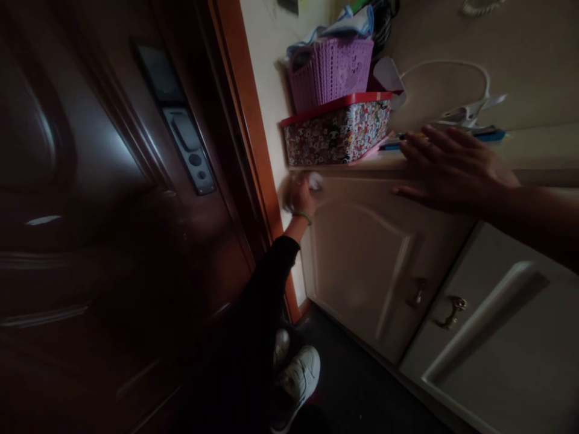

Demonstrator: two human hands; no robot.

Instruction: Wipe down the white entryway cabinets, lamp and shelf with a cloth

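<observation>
My left hand (302, 196), with a green band at its wrist, is closed by the left end of the cabinet's top edge. A small whitish wad (315, 181) shows at its fingers; blur hides whether it is cloth or paper. My right hand (456, 169) is stretched out flat with its fingers apart, over the front edge of the cabinet top (543, 144). Nothing shows in its grasp, and I cannot tell whether the palm touches the edge. Beneath both hands is the pale cabinet door (362, 253).
A patterned box (337, 134) with a red rim carries a purple basket (335, 69) with cloths on top. Behind my right hand lie a white corded item (470, 111) and blue pens (391, 146). A dark door (113, 241) stands left. White shoes (301, 377) are on the floor.
</observation>
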